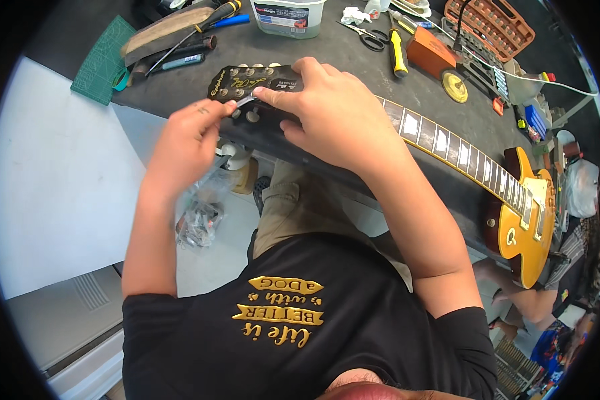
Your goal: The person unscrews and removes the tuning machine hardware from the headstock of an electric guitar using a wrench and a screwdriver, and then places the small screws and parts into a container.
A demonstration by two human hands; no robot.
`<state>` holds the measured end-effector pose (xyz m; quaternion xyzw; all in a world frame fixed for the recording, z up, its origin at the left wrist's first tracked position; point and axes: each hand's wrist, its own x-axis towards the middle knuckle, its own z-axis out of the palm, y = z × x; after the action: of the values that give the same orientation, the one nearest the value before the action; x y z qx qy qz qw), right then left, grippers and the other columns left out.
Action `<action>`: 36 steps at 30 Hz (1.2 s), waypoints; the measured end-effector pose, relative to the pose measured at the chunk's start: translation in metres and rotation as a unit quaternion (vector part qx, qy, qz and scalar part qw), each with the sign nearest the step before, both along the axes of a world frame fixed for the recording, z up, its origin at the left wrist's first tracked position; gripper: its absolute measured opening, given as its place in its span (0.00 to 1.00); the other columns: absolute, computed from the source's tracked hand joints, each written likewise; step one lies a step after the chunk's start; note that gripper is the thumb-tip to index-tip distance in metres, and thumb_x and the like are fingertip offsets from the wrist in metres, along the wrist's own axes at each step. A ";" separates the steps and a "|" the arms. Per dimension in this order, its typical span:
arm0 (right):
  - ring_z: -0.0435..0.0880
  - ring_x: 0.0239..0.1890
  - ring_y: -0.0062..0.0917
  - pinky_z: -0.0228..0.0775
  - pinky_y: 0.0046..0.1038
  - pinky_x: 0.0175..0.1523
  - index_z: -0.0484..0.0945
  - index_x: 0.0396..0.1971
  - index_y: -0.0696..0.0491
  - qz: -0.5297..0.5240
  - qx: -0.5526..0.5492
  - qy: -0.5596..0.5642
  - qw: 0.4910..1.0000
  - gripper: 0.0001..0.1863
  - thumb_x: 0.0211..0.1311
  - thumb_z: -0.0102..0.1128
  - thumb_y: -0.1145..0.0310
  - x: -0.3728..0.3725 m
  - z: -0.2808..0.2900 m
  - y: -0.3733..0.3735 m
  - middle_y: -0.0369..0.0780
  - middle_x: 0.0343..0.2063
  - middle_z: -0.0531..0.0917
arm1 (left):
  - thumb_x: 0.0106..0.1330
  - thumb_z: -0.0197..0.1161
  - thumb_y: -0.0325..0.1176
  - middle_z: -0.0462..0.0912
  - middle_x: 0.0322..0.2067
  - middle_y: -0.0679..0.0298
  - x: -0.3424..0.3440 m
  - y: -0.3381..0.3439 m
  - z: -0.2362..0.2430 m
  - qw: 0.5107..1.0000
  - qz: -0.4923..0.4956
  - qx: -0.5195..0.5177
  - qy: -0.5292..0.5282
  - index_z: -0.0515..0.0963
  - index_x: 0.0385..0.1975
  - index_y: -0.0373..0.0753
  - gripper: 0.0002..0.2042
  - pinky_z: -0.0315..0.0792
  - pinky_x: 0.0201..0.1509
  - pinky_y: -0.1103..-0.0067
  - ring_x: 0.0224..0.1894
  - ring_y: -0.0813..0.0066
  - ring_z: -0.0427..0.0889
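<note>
Both hands pinch at the black headstock (247,83) of a gold-topped guitar (523,220): left hand (190,137), right hand (330,110).

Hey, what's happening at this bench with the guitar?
A person is bent over an electric guitar that lies across a dark workbench. Both hands are at the black headstock: the right hand rests over it, and the left hand pinches a small metal piece by the tuning pegs. What that piece is, I cannot tell. Screwdrivers, scissors and a white tub lie farther back on the bench.
</note>
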<state>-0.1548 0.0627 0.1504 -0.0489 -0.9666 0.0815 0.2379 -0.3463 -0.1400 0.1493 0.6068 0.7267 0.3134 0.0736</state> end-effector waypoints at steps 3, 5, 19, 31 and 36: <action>0.86 0.49 0.37 0.79 0.37 0.52 0.89 0.62 0.35 -0.006 0.007 0.000 1.000 0.27 0.60 0.74 0.62 0.000 0.000 -0.001 0.43 0.43 0.81 | 0.71 0.59 0.16 0.86 0.40 0.47 0.054 0.006 -0.003 0.993 0.071 0.049 0.082 0.83 0.55 0.28 0.15 0.80 0.48 0.66 0.40 0.46 0.86; 0.86 0.49 0.37 0.79 0.37 0.52 0.89 0.62 0.35 -0.008 0.008 0.001 1.000 0.27 0.60 0.74 0.63 0.001 0.000 -0.001 0.43 0.43 0.82 | 0.70 0.58 0.17 0.87 0.44 0.41 0.086 0.017 -0.001 0.970 0.202 -0.046 0.131 0.80 0.56 0.28 0.15 0.81 0.51 0.56 0.47 0.35 0.86; 0.85 0.52 0.38 0.78 0.38 0.57 0.85 0.65 0.42 -0.020 -0.007 -0.003 1.000 0.30 0.58 0.75 0.64 0.007 0.002 -0.004 0.43 0.47 0.83 | 0.75 0.57 0.18 0.88 0.43 0.53 0.009 0.001 0.006 0.990 0.132 0.028 0.049 0.85 0.58 0.36 0.16 0.77 0.47 0.70 0.40 0.59 0.85; 0.85 0.52 0.36 0.78 0.38 0.56 0.85 0.64 0.43 -0.027 0.007 -0.007 1.000 0.29 0.60 0.74 0.63 0.006 0.001 -0.003 0.43 0.48 0.83 | 0.73 0.57 0.16 0.83 0.35 0.62 -0.037 -0.001 0.001 0.999 0.037 -0.017 -0.024 0.87 0.57 0.37 0.18 0.73 0.45 0.77 0.35 0.71 0.76; 0.85 0.51 0.36 0.79 0.38 0.56 0.86 0.64 0.43 -0.026 0.012 0.001 1.000 0.29 0.60 0.74 0.63 0.005 0.000 -0.004 0.43 0.47 0.83 | 0.73 0.59 0.14 0.82 0.35 0.63 -0.048 0.000 -0.002 1.000 0.005 -0.007 -0.018 0.88 0.57 0.37 0.18 0.73 0.48 0.77 0.37 0.70 0.76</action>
<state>-0.1496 0.0588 0.1501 -0.0714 -0.9657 0.0633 0.2416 -0.3944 -0.1397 0.1476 0.5969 0.7306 0.3195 0.0890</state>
